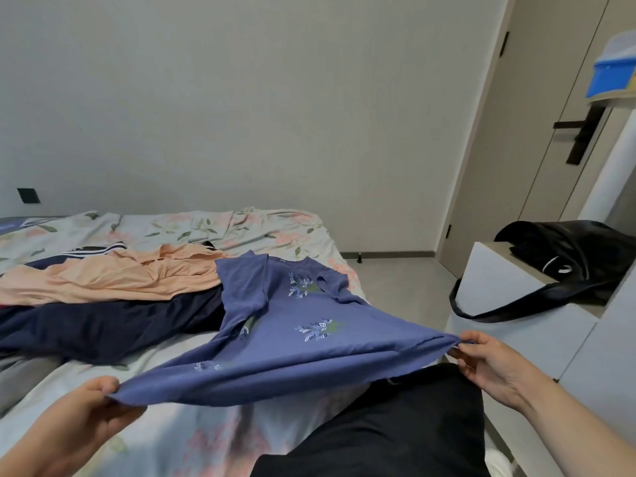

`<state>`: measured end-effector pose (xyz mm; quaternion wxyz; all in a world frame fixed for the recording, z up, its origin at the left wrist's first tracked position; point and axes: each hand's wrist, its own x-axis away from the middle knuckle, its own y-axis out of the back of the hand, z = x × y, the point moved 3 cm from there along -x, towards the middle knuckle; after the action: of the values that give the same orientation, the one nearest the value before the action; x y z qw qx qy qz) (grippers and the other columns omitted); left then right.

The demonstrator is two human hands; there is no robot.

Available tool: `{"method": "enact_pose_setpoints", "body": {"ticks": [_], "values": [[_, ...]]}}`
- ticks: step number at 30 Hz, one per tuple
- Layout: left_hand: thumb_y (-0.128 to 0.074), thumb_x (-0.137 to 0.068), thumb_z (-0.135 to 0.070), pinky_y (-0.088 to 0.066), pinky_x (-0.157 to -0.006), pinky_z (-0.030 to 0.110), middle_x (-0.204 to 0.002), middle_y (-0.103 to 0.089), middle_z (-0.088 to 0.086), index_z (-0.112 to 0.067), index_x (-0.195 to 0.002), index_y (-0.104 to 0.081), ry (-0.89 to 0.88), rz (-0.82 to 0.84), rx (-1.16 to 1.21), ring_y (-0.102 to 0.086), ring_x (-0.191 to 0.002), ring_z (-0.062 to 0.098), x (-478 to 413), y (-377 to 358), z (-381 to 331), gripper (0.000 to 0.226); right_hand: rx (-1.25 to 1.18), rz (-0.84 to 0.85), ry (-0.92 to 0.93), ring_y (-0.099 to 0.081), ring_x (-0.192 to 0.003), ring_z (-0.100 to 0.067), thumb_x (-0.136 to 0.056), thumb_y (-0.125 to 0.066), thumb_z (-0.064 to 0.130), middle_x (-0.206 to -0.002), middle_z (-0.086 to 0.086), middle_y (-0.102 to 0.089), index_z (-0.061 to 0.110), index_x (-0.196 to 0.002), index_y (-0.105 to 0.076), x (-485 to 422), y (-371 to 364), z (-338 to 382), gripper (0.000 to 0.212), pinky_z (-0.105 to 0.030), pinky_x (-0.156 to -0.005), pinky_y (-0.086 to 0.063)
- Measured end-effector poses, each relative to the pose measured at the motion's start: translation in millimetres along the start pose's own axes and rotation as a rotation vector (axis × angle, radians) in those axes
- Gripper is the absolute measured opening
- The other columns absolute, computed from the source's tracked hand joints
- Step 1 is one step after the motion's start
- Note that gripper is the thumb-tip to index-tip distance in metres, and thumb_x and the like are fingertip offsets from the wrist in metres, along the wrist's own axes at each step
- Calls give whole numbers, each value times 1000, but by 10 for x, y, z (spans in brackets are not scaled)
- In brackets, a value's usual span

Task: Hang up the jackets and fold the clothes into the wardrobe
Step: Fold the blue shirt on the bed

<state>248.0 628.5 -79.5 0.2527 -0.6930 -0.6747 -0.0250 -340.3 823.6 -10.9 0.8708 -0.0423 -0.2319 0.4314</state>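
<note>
Shirt (292,339): soft violet-blue knit, short sleeves, pale leaf sprigs printed on front. Collar end lies on bed sheet (206,228), crumpled floral cotton; hem lifted, stretched taut between both hands. Left hand (79,418) pinches left hem corner, thumb on top. Right hand (492,366) pinches right corner, fingers curled. Limp peach garment (120,277) overlaps navy garment (103,325) beside shirt. Glossy black bag (578,256) slumps on white cabinet (499,280); I can't read its white mark.

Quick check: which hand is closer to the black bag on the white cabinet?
Right. The right hand pinches the hem of the blue shirt close to the black bag and its hanging strap. The left hand grips the opposite hem corner, far across.
</note>
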Motion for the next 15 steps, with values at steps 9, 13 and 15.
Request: {"method": "enact_pose_setpoints", "body": {"ticks": [9, 13, 15], "values": [[-72, -55, 27, -61, -64, 36, -86, -72, 25, -5, -79, -74, -244, 29, -504, -70, -73, 31, 79, -54, -196, 40, 171, 3, 160, -63, -102, -29, -100, -45, -2, -108, -19, -68, -3, -112, -63, -10, -54, 116, 22, -43, -100, -47], [-76, -76, 6, -56, -56, 30, -72, -73, -2, -17, -76, -77, -594, -132, -842, -68, -67, 13, 69, -262, -375, 22, 256, -26, 241, -62, -92, -26, -101, -43, 0, -99, -18, -66, 0, -110, -63, 10, -281, 199, 21, -36, -90, -48], [-75, -79, -2, -49, -68, 24, -83, -70, -6, -22, -71, -75, -737, -141, -918, -63, -74, 0, 61, -361, -462, 21, 295, -28, 278, -60, -94, -28, -102, -40, -3, -99, -19, -63, -3, -112, -61, 12, -389, 229, 23, -39, -94, -47]]}}
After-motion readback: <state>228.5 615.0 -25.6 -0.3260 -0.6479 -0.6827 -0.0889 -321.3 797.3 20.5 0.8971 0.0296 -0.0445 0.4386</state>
